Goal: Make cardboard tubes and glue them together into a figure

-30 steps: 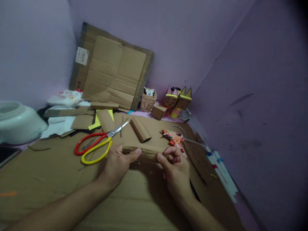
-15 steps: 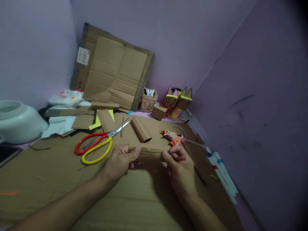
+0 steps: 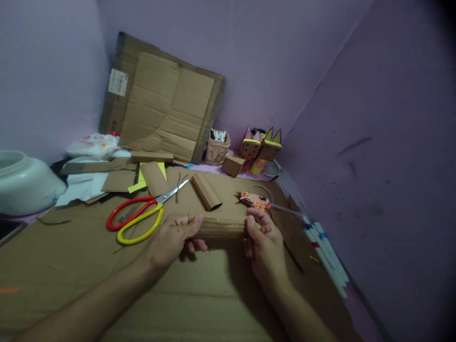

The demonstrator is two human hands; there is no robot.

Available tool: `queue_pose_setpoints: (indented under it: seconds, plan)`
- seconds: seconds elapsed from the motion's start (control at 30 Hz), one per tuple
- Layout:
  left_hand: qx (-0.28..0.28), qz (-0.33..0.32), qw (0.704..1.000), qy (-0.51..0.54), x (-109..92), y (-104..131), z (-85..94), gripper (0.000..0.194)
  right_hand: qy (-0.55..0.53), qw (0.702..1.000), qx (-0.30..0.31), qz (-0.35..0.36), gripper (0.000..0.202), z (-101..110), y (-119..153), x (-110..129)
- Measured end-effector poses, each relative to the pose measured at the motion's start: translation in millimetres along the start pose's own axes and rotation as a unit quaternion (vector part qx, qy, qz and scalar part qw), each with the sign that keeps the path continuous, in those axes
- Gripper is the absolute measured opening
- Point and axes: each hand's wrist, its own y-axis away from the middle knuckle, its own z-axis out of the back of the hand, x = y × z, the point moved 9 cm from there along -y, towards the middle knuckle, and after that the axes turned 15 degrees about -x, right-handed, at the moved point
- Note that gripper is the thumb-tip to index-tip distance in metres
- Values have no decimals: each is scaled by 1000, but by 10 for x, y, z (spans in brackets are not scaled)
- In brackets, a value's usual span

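Observation:
A short folded strip of brown cardboard [image 3: 223,228] is stretched between my two hands, low above the cardboard-covered table. My left hand [image 3: 180,235] pinches its left end, thumb on top. At the right end, my right hand [image 3: 262,235] grips it with thumb and fingers, which hide that end. Left of my left hand lie scissors [image 3: 151,209] with one red and one yellow handle, blades pointing away to the right. Just beyond the strip rests a folded cardboard piece [image 3: 206,191], shaped like an open channel. A flower-patterned paper shape [image 3: 253,200] lies past my right hand.
Large flattened cardboard [image 3: 167,104] leans on the back wall. Before it stand a cup of markers [image 3: 217,148], a small cardboard box [image 3: 233,165] and paper figures with pointed ears [image 3: 261,149]. A white pot [image 3: 28,183] is far left; white markers [image 3: 326,251] lie along the right edge.
The strip has tilted, so more of its ridged face shows. My left hand's lower fingers stretch out further beneath it. The whole view has shifted slightly.

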Motion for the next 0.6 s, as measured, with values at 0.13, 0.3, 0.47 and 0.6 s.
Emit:
queue_pose_setpoints:
  seconds: [0.13,0.3,0.47,0.6]
  plan:
    - [-23,-12,1000,-7,16,-44,36,45,45,998,35,-11,49,-49,3,19]
    - [-29,-46,998,-28,-26,-59,61,43,77,981,138,-114,85,-197,161,-85]
    - [-19,-96,991,-90,-68,28,-38,48,47,988,107,-103,77,-193,154,-74]
    - [-21,-135,987,-84,-140,110,-92,45,75,994,69,-51,72,-158,143,-54]
